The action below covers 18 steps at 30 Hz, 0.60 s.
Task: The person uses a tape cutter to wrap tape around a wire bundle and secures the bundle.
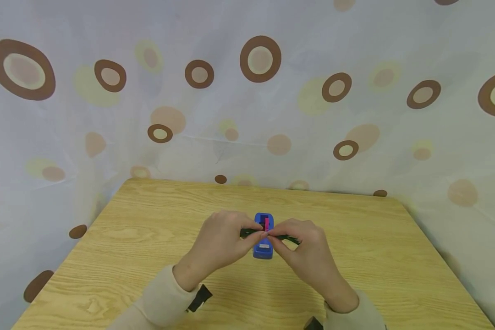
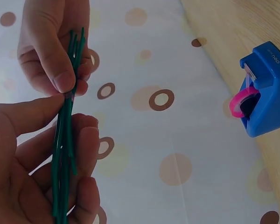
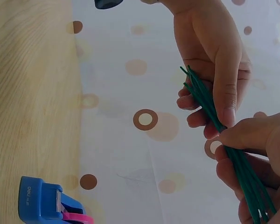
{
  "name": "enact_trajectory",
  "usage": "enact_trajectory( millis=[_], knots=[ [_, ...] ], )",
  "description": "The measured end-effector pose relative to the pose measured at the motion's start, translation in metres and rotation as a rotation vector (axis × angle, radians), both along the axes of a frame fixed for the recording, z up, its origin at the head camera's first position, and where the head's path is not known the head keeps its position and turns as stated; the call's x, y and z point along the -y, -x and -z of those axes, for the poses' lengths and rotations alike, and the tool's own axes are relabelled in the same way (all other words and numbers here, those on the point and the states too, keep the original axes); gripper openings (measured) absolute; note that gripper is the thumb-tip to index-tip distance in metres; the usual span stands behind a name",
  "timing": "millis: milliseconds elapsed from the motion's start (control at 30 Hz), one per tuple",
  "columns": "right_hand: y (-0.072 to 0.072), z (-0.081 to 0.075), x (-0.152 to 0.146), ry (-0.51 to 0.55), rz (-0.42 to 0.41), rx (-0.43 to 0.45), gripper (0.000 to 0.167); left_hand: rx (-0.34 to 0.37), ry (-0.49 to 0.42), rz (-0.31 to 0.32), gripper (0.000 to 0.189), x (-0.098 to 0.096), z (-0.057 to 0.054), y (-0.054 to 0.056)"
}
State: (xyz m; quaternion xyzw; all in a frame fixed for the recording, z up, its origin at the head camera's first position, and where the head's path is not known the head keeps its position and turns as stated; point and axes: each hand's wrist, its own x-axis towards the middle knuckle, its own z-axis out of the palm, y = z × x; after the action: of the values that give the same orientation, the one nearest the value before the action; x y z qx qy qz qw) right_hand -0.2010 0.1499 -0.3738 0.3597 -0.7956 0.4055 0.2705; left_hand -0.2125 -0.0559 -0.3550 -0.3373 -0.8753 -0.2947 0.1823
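A bundle of thin dark green stems, like florist wire (image 2: 61, 158), is held between both hands at its middle. My left hand (image 1: 224, 236) pinches it with thumb and forefinger, the other fingers curled behind the stems in the left wrist view. Right beside that thumb, my right hand (image 1: 309, 245) grips the bundle between thumb and fingers (image 3: 259, 135). A small shiny wrap shows at the pinched spot in the left wrist view, mostly covered by the fingertips. Loose stem ends fan out at both sides of the hands.
Beneath the hands in the head view, a blue tape dispenser (image 1: 263, 254) with a pink roll (image 2: 243, 102) stands on the wooden table (image 1: 169, 211). A patterned cloth (image 1: 227, 105) with brown rings hangs behind the table and along its sides.
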Motion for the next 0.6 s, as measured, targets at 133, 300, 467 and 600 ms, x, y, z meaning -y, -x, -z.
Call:
enact_trajectory(
  millis=[133, 300, 467, 600],
  knots=[
    [0.0011, 0.001, -0.0004, -0.01, -0.007, -0.022, 0.025, 0.037, 0.051, -0.018, 0.012, 0.0006, -0.0007, -0.0004],
    [-0.0006, 0.0034, -0.0002, -0.027, 0.028, -0.06, 0.009, 0.118, 0.053, 0.001, 0.014, 0.0018, -0.0028, -0.0005],
    [-0.0024, 0.0064, 0.0008, -0.044, 0.078, -0.098, 0.035, 0.218, 0.021, 0.015, 0.014, 0.0032, -0.0048, -0.0008],
    [-0.0026, 0.0078, 0.0013, -0.042, 0.082, -0.101, 0.036, 0.242, 0.013, 0.008, 0.015, 0.0034, -0.0047, -0.0008]
  ],
)
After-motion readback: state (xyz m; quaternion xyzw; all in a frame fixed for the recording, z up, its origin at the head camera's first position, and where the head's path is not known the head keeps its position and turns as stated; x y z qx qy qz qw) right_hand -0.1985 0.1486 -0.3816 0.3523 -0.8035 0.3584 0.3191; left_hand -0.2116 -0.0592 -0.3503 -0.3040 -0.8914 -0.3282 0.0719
